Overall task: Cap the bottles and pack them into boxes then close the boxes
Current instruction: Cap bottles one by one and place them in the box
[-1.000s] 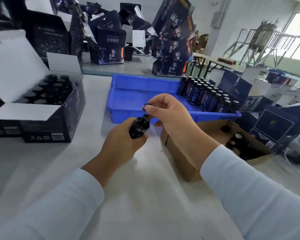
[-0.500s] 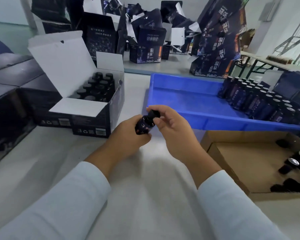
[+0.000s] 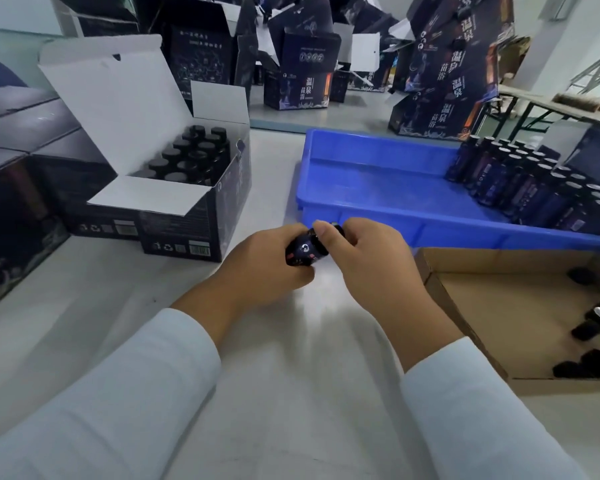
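Twisting the cap on right now I reckon, left hand (image 3: 257,271) wrapped round the bottle (image 3: 305,249) above the table while right hand (image 3: 368,258) fingers pinch its cap, so next I'd drop it into the open box (image 3: 187,216) on my left.

1. Hands: two, left hand (image 3: 267,268) and right hand (image 3: 371,258).
2. Held bottle (image 3: 305,251): one.
3. Blue tray (image 3: 378,206): one.
4. Brown carton (image 3: 492,306): one.
5. Open box (image 3: 184,202) of capped bottles nearby: one.
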